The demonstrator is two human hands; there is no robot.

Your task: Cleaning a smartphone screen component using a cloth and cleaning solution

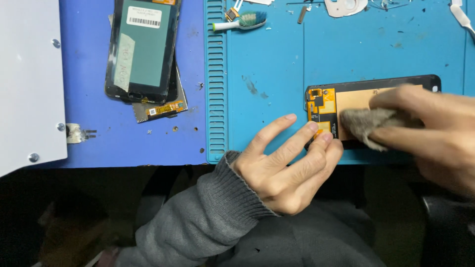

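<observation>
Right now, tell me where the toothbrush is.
The toothbrush lies at the top of the light-blue mat, just right of its ridged edge, far above the left hand.

Left hand (pixel 287 168) fingers spread flat; right hand (pixel 435 131) fingers pinched.

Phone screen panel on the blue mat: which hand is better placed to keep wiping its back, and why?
Right. The right hand already presses the grey cloth on the panel; the left hand's fingertips only steady its left end.

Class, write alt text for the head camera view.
The right hand presses a grey cloth on a phone screen assembly lying back-up on a blue mat, while the left hand's fingertips touch its end. More screens lie upper left.
</observation>
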